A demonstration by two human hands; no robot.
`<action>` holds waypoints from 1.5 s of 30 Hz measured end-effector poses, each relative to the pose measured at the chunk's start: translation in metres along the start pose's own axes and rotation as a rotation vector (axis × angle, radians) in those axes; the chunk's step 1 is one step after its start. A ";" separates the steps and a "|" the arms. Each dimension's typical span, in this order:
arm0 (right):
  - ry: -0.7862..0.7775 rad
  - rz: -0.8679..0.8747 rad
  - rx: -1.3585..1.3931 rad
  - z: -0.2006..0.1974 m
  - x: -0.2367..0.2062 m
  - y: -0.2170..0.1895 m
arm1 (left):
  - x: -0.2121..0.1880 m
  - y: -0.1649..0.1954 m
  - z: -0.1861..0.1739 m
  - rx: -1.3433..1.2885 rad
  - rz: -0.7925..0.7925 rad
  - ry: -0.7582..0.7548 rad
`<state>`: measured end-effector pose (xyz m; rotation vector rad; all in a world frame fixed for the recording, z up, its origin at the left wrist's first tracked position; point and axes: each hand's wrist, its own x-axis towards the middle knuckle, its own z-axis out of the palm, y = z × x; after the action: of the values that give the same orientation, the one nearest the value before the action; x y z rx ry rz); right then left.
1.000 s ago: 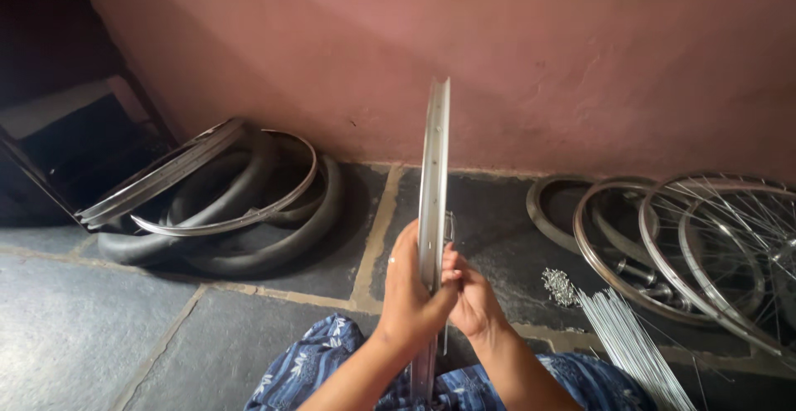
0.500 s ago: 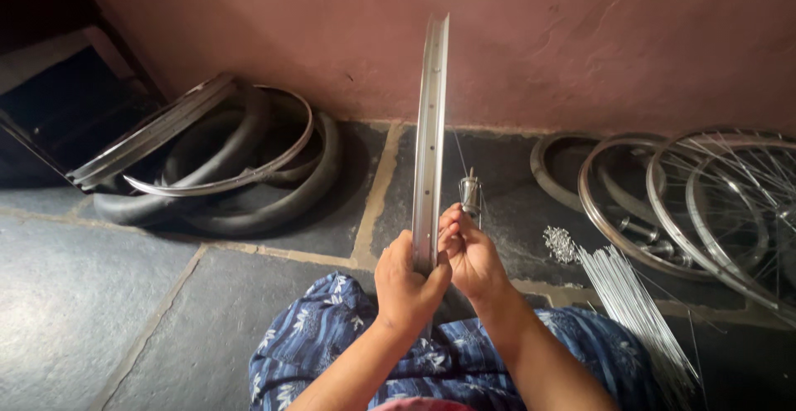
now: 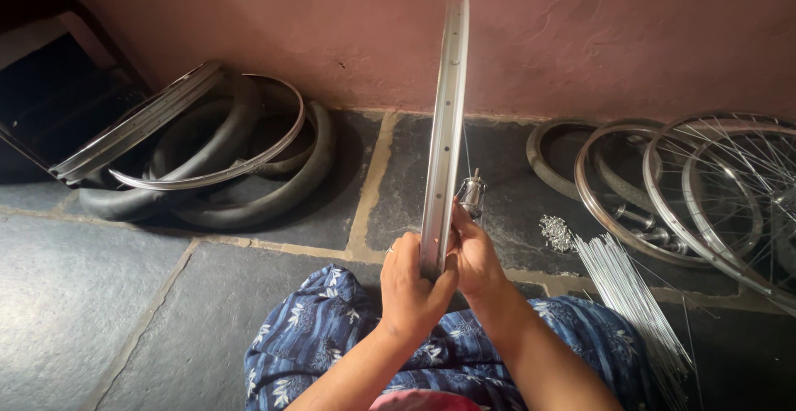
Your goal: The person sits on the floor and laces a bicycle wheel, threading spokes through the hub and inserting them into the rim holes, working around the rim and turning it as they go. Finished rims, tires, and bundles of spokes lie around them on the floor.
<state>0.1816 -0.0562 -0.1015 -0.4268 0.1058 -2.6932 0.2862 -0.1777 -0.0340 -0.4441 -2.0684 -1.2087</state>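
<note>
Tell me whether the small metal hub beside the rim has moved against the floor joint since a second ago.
Yes. The metal hub, hidden behind the rim a second ago, now shows at its right, above the pale floor joint, just over the right hand.

This is looking like a small bicycle wheel repair workshop set up on the floor. Black rubber tyres (image 3: 249, 187) and bare metal rims (image 3: 141, 121) are lying stacked against a rough pink wall (image 3: 622, 38) at the left, while spoked wheels (image 3: 705, 187) are leaning in a pile at the right. A bundle of loose steel spokes (image 3: 630, 295) and a heap of small spoke nipples (image 3: 555, 233) are lying on the dark stone floor (image 3: 83, 295), all showing wheel building going on here.
</note>
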 end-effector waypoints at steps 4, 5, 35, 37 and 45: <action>0.136 -0.005 0.143 0.005 -0.006 0.004 | -0.005 0.001 -0.011 -0.020 0.044 0.021; 0.125 0.006 0.170 0.006 -0.007 0.005 | -0.006 0.002 -0.013 -0.028 0.046 0.027; 0.143 0.141 -0.545 0.047 -0.038 0.040 | 0.016 -0.017 -0.045 -0.634 -0.455 -0.282; 0.266 0.235 -0.855 0.024 -0.043 0.012 | 0.019 -0.024 -0.045 -0.698 -0.481 -0.298; 1.033 -0.257 -1.650 -0.082 -0.059 -0.159 | 0.029 -0.038 -0.044 -0.578 -0.246 -0.315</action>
<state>0.1458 0.1141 -0.1746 0.6454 2.6102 -2.0342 0.2601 -0.2367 -0.0226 -0.6941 -2.0440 -2.0082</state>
